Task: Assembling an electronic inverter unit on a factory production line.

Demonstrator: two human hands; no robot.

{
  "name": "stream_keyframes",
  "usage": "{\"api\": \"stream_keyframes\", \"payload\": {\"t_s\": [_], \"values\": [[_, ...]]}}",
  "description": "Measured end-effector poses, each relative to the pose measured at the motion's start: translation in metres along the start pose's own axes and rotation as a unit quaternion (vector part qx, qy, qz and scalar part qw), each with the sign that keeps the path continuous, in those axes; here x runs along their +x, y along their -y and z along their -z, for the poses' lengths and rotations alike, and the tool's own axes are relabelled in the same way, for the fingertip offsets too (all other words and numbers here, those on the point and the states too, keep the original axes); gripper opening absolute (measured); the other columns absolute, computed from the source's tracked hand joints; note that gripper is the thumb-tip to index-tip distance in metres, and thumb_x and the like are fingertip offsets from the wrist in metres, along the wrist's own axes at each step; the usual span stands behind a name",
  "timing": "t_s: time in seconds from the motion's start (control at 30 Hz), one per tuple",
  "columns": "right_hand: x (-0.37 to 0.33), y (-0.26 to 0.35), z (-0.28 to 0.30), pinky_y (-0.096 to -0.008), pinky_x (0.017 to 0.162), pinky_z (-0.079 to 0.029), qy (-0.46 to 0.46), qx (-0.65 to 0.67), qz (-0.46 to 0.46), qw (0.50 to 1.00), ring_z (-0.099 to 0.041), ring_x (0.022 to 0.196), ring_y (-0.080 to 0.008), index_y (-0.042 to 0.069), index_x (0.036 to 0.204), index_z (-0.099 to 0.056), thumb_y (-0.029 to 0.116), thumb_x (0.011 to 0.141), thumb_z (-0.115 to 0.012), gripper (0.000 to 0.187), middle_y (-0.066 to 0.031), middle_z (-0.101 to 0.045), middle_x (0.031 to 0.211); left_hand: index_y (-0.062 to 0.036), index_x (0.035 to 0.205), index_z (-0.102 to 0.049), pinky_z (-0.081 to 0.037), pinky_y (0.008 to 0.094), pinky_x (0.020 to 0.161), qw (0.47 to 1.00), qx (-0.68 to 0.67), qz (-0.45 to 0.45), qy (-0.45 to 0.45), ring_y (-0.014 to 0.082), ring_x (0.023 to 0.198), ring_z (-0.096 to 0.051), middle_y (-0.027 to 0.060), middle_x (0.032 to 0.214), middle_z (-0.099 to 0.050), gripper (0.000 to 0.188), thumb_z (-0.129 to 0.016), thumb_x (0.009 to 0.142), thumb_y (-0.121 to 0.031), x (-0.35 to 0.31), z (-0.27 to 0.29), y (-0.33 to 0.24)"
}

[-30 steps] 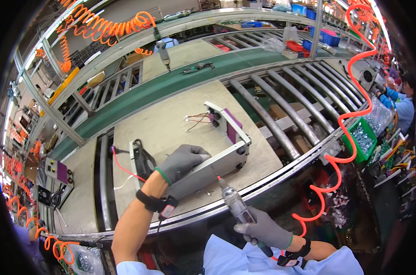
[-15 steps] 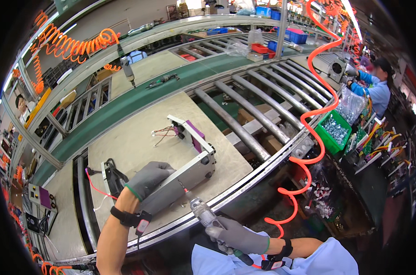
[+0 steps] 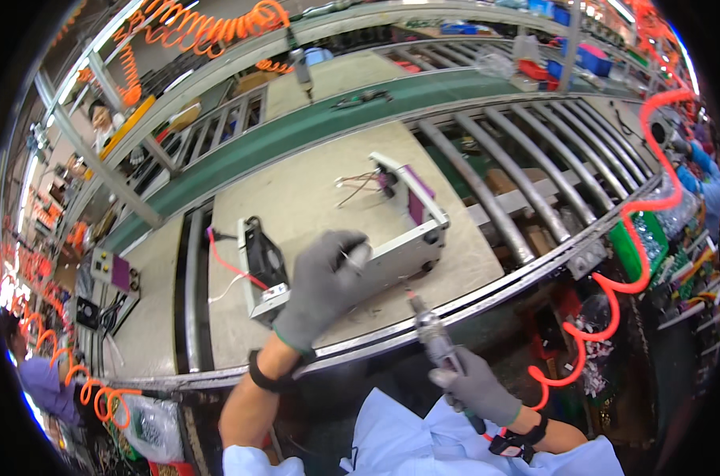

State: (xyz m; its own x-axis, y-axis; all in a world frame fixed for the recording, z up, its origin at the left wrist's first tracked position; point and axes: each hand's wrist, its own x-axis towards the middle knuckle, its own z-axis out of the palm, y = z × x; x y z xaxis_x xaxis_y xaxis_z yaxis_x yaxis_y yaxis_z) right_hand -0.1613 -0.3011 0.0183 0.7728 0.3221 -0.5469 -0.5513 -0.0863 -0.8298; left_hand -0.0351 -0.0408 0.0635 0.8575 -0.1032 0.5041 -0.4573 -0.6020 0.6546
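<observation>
A metal equipment chassis (image 3: 392, 266) lies on a pale board (image 3: 296, 194) in front of me, with a purple panel (image 3: 414, 198) at its right end. At its left end stands a black fan (image 3: 262, 250). Above the chassis's near side is my grey-gloved left hand (image 3: 320, 282), its fingers curled together; whatever is between the fingertips is too small to name. My gloved right hand (image 3: 481, 386) grips a pneumatic screwdriver (image 3: 437, 337) by its body. The reddish tip of the screwdriver points up toward the near side of the chassis, apart from it.
Metal rollers (image 3: 527, 182) run off to the right, beyond which a green bin (image 3: 642, 242) holds small parts. An orange coiled air hose (image 3: 638, 238) hangs on the right. Behind the board passes a green belt (image 3: 273, 151). Another purple-panelled unit (image 3: 114, 270) sits at left.
My left hand has lifted off the chassis's near side and its fingers have curled. The view has swung left, so the scene sits further right. The screwdriver stays in my right hand.
</observation>
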Motion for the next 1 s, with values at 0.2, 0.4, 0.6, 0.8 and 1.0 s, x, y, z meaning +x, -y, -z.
{"api": "stream_keyframes", "payload": {"t_s": [0.2, 0.4, 0.6, 0.8, 1.0], "values": [[-0.001, -0.026, 0.021, -0.0253, 0.045, -0.045, -0.049, -0.018, -0.023, 0.998, -0.054, 0.053, -0.0076, 0.005, 0.106, -0.051, 0.026, 0.088, -0.07, 0.034, -0.002, -0.053, 0.075, -0.0116, 0.1, -0.071, -0.054, 0.0417, 0.067, 0.978, 0.179, 0.049, 0.096, 0.0321, 0.077, -0.067, 0.0116, 0.087, -0.065, 0.015, -0.069, 0.086, -0.014, -0.084, -0.048, 0.006], [-0.001, -0.031, 0.021, -0.0254, 0.044, -0.045, -0.043, -0.025, -0.038, 0.998, -0.054, 0.053, -0.0074, 0.005, 0.106, -0.052, 0.029, 0.088, -0.073, 0.037, -0.0023, -0.053, 0.074, -0.0121, 0.099, -0.069, -0.053, 0.0459, 0.065, 0.94, 0.309, 0.064, 0.132, 0.0339, 0.077, -0.066, 0.0126, 0.088, -0.063, 0.013, -0.063, 0.089, -0.02, -0.093, -0.089, 0.043], [-0.002, -0.028, 0.016, -0.0263, 0.046, -0.046, -0.018, -0.057, -0.009, 0.998, -0.054, 0.052, -0.0088, 0.005, 0.107, -0.052, 0.026, 0.086, -0.074, 0.037, -0.0033, -0.055, 0.071, -0.0029, 0.104, -0.065, -0.056, 0.0309, 0.063, 0.97, -0.092, 0.216, 0.061, 0.0186, 0.072, -0.069, 0.0104, 0.088, -0.068, 0.012, -0.065, 0.093, -0.008, -0.081, -0.075, 0.02], [0.001, -0.038, 0.015, -0.026, 0.049, -0.048, 0.017, -0.111, -0.018, 0.994, -0.056, 0.058, -0.0086, 0.004, 0.112, -0.054, 0.031, 0.084, -0.077, 0.045, -0.0037, -0.056, 0.08, -0.0002, 0.1, -0.065, -0.049, 0.0193, 0.057, 0.841, -0.347, 0.399, 0.114, 0.0069, 0.069, -0.063, 0.0021, 0.085, -0.068, 0.022, -0.063, 0.099, -0.022, -0.085, -0.054, 0.014], [0.002, -0.046, 0.016, -0.0267, 0.051, -0.047, 0.038, -0.179, 0.038, 0.982, -0.056, 0.06, -0.0081, 0.005, 0.117, -0.056, 0.036, 0.082, -0.079, 0.052, -0.0042, -0.058, 0.084, -0.0001, 0.095, -0.065, -0.047, 0.0197, 0.052, 0.798, -0.411, 0.432, 0.087, 0.0068, 0.059, -0.06, 0.0051, 0.079, -0.066, 0.023, -0.063, 0.099, -0.023, -0.102, -0.052, 0.022]]}}
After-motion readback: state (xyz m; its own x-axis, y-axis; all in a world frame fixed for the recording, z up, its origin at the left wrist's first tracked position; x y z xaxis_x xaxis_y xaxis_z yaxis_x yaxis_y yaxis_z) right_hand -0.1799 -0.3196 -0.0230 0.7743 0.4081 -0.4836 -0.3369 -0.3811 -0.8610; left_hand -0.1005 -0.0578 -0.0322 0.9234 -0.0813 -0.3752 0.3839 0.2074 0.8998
